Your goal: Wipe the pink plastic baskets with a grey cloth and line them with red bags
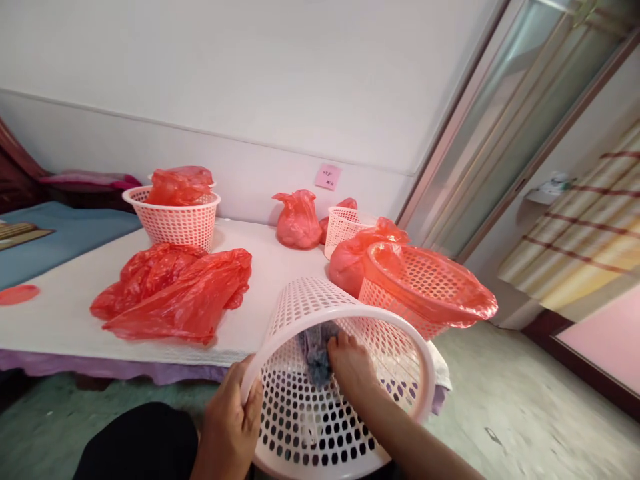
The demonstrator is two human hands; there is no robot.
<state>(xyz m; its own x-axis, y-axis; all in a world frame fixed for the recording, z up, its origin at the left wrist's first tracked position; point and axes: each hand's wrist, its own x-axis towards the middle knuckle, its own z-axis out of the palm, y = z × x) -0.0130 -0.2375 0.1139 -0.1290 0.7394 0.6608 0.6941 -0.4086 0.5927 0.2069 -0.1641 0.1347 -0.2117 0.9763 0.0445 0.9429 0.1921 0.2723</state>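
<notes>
A white perforated plastic basket [300,427] lies tipped toward me at the front edge of a white-covered bed [60,313]. My left hand [227,420] grips its rim on the left side. My right hand [350,363] reaches inside the basket and presses a blue-grey cloth [315,353] against the bottom. Just right of it sits another basket lined with a red plastic bag [425,283], tilted.
Loose red plastic bags [175,293] lie on the bed at left. A basket with a red bag [175,213] stands behind them. A tied red bag [299,220] and another white basket [345,227] sit by the wall. A glass door [500,133] is at right.
</notes>
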